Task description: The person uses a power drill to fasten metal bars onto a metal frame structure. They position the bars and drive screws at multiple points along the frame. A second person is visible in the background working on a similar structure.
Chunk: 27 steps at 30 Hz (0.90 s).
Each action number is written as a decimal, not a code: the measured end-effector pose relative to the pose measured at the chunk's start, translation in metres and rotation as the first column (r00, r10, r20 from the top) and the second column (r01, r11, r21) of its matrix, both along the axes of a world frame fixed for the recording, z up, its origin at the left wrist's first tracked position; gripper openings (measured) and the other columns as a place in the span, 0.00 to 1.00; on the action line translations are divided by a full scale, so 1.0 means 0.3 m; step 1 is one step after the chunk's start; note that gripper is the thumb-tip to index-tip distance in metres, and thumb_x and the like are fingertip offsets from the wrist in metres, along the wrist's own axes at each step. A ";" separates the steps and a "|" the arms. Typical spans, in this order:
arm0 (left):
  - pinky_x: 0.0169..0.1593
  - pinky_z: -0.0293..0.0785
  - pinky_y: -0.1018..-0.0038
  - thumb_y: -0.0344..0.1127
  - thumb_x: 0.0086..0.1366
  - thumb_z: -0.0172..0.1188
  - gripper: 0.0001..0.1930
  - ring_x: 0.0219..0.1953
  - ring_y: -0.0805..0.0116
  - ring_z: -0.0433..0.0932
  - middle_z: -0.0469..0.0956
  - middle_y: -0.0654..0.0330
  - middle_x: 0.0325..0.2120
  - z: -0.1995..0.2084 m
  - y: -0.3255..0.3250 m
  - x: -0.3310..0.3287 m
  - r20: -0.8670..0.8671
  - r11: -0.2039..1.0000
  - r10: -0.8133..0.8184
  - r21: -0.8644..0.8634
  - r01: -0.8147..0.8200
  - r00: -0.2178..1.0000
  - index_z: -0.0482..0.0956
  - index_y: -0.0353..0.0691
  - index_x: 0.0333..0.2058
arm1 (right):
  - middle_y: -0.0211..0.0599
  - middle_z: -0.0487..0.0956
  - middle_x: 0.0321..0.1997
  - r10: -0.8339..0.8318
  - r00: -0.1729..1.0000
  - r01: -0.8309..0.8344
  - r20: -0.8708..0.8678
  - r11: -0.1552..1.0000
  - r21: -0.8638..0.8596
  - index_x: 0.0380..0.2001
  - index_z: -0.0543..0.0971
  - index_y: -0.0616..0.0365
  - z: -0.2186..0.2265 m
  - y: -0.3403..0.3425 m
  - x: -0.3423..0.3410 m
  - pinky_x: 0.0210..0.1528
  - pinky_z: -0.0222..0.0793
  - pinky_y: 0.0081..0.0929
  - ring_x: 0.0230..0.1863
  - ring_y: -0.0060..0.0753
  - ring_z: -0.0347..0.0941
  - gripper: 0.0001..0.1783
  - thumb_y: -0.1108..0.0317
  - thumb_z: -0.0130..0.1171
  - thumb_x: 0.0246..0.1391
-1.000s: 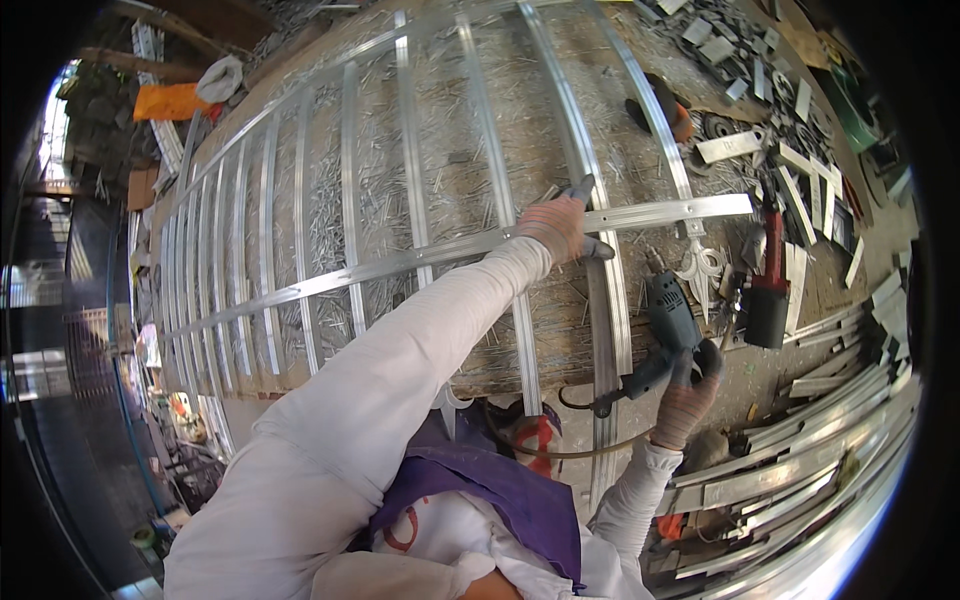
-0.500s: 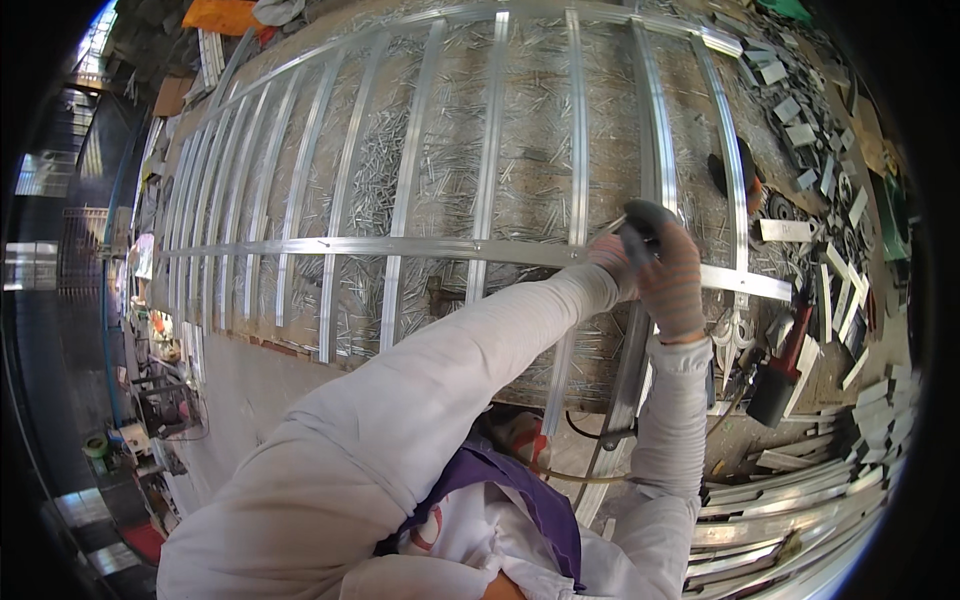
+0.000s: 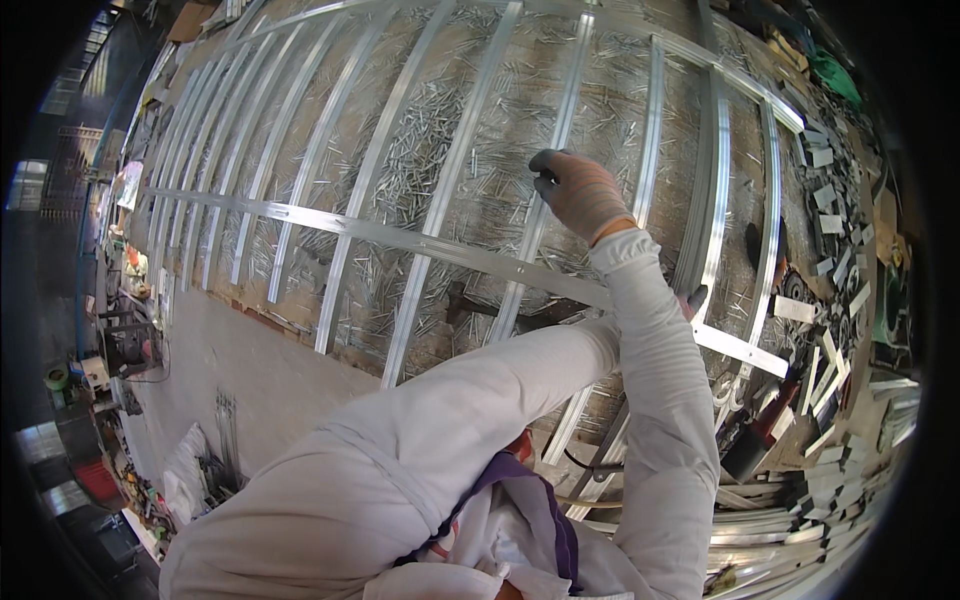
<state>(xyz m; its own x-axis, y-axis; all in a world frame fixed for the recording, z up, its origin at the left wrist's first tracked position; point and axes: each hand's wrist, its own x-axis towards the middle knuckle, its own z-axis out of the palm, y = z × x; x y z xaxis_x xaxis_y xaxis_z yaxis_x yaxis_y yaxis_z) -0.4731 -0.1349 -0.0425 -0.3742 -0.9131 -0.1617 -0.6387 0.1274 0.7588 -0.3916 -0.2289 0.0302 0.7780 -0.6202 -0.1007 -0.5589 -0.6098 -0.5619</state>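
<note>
A ladder-like frame of silvery metal channels, with a long rail (image 3: pixel 470 253) crossing several slats (image 3: pixel 440 190), lies in front of me. My right hand (image 3: pixel 585 195), in a striped glove with grey fingertips, hovers over the frame beyond the long rail. Its fingers curl toward the thumb beside a slat; whatever they hold is too small to make out. My left arm reaches across from the lower left, passing under the right forearm. Only the grey fingertips of my left hand (image 3: pixel 692 304) show past that sleeve, by the rail's right part. The rest of this hand is hidden.
Loose thin metal pins (image 3: pixel 425 140) cover the tabletop beneath the frame, heaped between slats. A dark hammer-like tool (image 3: pixel 480 312) lies under the rail. To the right are a red-and-black tool (image 3: pixel 765 430), grey offcuts (image 3: pixel 830 222) and stacked metal lengths (image 3: pixel 770 530).
My right hand has moved left and away from the left hand, out over the slats beyond the rail. The view has tilted, so the frame appears slanted.
</note>
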 end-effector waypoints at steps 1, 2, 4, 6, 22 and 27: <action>0.58 0.66 0.67 0.49 0.62 0.53 0.26 0.58 0.55 0.69 0.71 0.52 0.55 -0.016 0.028 0.003 -0.020 1.000 -0.005 0.014 0.006 1.000 0.70 0.42 0.55 | 0.41 0.79 0.46 0.022 0.998 -0.024 -0.058 0.999 -0.023 0.46 0.79 0.48 -0.022 -0.012 0.032 0.50 0.71 0.43 0.48 0.49 0.75 0.14 0.63 0.55 0.56; 0.59 0.66 0.67 0.49 0.63 0.53 0.25 0.58 0.56 0.69 0.71 0.52 0.55 -0.036 0.057 0.009 -0.037 0.999 -0.002 0.033 0.003 0.999 0.70 0.42 0.55 | 0.40 0.79 0.47 0.053 0.992 -0.062 -0.117 0.996 -0.069 0.46 0.79 0.47 -0.038 -0.015 0.063 0.50 0.72 0.42 0.48 0.49 0.75 0.15 0.63 0.55 0.56; 0.59 0.65 0.68 0.48 0.63 0.52 0.25 0.58 0.56 0.69 0.71 0.52 0.56 -0.077 0.112 0.013 -0.073 0.998 0.003 0.067 0.002 0.997 0.70 0.42 0.56 | 0.40 0.78 0.48 0.100 0.967 -0.139 -0.234 0.978 -0.156 0.48 0.78 0.45 -0.056 -0.016 0.116 0.50 0.72 0.41 0.50 0.48 0.74 0.16 0.65 0.54 0.56; 0.59 0.65 0.68 0.48 0.63 0.52 0.25 0.59 0.56 0.69 0.71 0.52 0.56 -0.120 0.157 0.030 -0.102 0.994 0.038 0.102 -0.027 0.994 0.70 0.43 0.56 | 0.37 0.75 0.55 0.191 0.928 -0.251 -0.320 0.955 -0.159 0.52 0.75 0.45 -0.072 -0.002 0.189 0.58 0.66 0.41 0.58 0.42 0.69 0.20 0.67 0.55 0.54; 0.63 0.60 0.71 0.46 0.67 0.48 0.23 0.61 0.58 0.66 0.68 0.53 0.59 -0.206 0.271 0.042 -0.204 0.983 0.087 0.176 -0.051 0.975 0.71 0.45 0.58 | 0.38 0.75 0.55 0.298 0.774 -0.436 -0.559 0.891 -0.129 0.48 0.79 0.45 -0.201 -0.016 0.408 0.58 0.67 0.41 0.59 0.43 0.69 0.18 0.72 0.53 0.54; 0.63 0.59 0.71 0.45 0.67 0.48 0.23 0.62 0.58 0.65 0.68 0.54 0.60 -0.216 0.273 0.031 -0.211 0.985 0.102 0.161 -0.069 0.972 0.71 0.45 0.58 | 0.40 0.80 0.44 0.229 0.883 -0.351 -0.409 0.901 -0.255 0.41 0.82 0.50 -0.274 -0.016 0.377 0.51 0.74 0.39 0.52 0.44 0.74 0.14 0.74 0.57 0.50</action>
